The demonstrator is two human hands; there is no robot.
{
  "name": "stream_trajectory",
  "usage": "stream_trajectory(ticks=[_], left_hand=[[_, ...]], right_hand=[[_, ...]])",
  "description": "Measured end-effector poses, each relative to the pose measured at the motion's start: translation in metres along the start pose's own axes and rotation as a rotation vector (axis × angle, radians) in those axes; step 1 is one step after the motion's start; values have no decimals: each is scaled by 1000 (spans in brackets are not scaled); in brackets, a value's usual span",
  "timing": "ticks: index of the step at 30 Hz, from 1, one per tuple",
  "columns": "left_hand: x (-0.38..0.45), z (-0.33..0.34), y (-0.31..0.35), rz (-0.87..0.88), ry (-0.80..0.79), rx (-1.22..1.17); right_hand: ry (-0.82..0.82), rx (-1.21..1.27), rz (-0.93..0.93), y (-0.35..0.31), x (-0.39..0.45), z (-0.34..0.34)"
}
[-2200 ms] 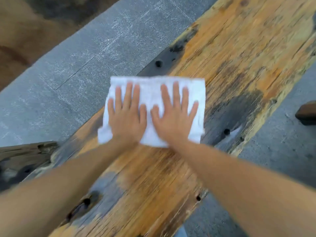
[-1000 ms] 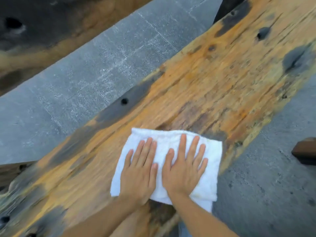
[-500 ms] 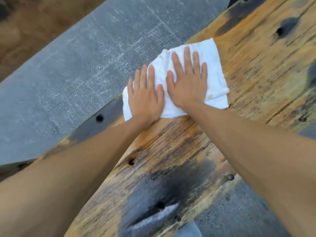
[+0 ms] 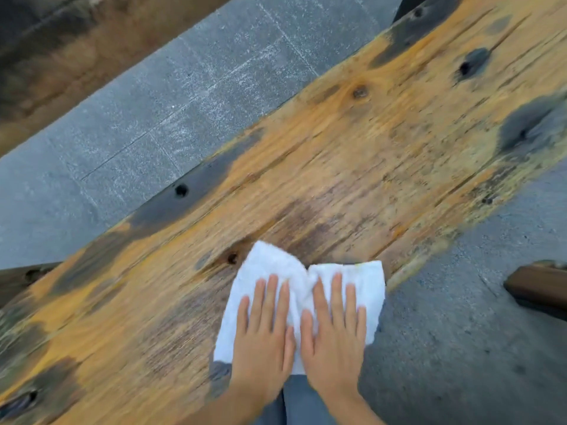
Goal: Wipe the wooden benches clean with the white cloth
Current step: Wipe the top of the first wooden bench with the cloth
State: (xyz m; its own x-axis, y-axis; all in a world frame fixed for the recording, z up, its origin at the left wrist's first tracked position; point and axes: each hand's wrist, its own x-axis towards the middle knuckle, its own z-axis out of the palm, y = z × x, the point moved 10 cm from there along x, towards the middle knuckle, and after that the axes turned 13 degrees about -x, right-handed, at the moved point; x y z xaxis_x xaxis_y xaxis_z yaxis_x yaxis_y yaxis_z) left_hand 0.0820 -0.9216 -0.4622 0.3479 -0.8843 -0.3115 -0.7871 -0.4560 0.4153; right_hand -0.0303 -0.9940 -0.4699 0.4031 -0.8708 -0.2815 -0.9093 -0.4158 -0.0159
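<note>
While both hands press flat on it, the white cloth (image 4: 306, 289) lies at the near edge of the wooden bench (image 4: 322, 167), its right part hanging past that edge over the gray pavement. Cloth is bunched along a crease down the middle, far corners sticking out beyond the fingertips. Left hand (image 4: 264, 335): palm down on the left half of the cloth, fingers straight and close together, pointing toward the far edge. Right hand (image 4: 334, 338): same posture on the right half, fingers straight and slightly fanned, thumb just beside the left hand's thumb. Neither hand curls around the fabric; both simply bear down on it. Bench top runs diagonally, lower left to upper right; worn orange-yellow grain with dark gray-black patches along the far edge and toward the right end. Small round hole (image 4: 181, 190) in the dark strip at the far edge; another hole (image 4: 232, 258) just beside the cloth's far left corner; a knot (image 4: 359, 92) farther along toward the right end. Beyond the far edge, gray paving slabs (image 4: 171, 118) with pale scuff marks. Past those, upper left, a second brown wooden surface (image 4: 76, 47), blurred. Near side, rough gray ground (image 4: 460, 332); a dark brown wooden piece (image 4: 540, 286) juts in at the right.
</note>
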Motion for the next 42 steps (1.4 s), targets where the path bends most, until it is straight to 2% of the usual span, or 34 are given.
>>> stream_trajectory(ticks=[3,6,10,12,16,20,22,25,29,32,36,39,42], left_hand=[[-17,0,5,-17,-74,-3],[9,-17,11,-2,-39,-70],[85,-34,25,11,16,-165],[137,-36,34,-34,42,-156],[255,-57,58,-153,185,-132],[392,-85,92,-238,249,-179],[460,-96,109,-276,234,-200],[521,-103,116,-281,153,-201],[518,-116,124,-205,229,-74],[503,-116,128,-212,306,-65],[477,-101,132,-226,332,-54],[438,-83,148,-181,320,-60],[381,-55,172,-54,258,-83]], right_hand=[[-76,23,81,17,-9,4],[-48,48,177,20,16,-5],[35,67,346,29,60,-18],[76,52,357,37,99,-29],[200,-1,169,57,242,-76],[174,3,-9,84,401,-116],[132,20,-15,100,467,-132],[143,-11,-62,105,514,-148],[165,2,-77,103,514,-155],[158,-8,-96,103,512,-154],[185,-38,-116,104,501,-152],[190,-28,-103,117,458,-141],[166,-30,-41,148,376,-116]])
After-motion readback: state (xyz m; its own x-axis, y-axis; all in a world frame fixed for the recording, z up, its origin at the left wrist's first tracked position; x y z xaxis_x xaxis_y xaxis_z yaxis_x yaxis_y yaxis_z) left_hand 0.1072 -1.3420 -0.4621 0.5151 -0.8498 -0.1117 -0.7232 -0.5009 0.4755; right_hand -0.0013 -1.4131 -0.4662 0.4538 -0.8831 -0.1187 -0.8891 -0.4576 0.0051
